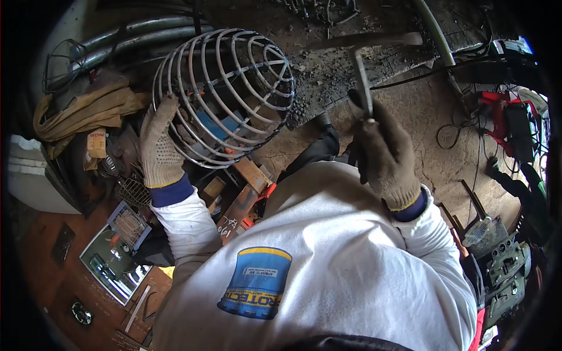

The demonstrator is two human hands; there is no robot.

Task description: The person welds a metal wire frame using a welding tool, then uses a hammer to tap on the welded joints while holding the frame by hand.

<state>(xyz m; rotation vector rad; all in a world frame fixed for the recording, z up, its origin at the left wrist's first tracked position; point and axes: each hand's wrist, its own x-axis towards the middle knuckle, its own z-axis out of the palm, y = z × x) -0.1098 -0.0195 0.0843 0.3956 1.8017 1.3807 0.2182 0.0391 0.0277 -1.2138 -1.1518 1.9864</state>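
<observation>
Upper left: the left hand (pixel 159 143) pinches the wire cage (pixel 225 82) at its edge, presumably to steady it. Upper right: the right hand (pixel 387 155) encloses the hammer (pixel 362 82) handle, likely for control.

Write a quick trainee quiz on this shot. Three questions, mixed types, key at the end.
1. True or false: the gloved left grip holds the cage.

2. Toward which side does the cage taper to its smallest rings?
A) the person's left
B) the person's right
C) straight down toward the shirt

3. Fill in: the gloved right grip holds a ____ by its handle.

Key:
1. True.
2. B.
3. Hammer.
</observation>
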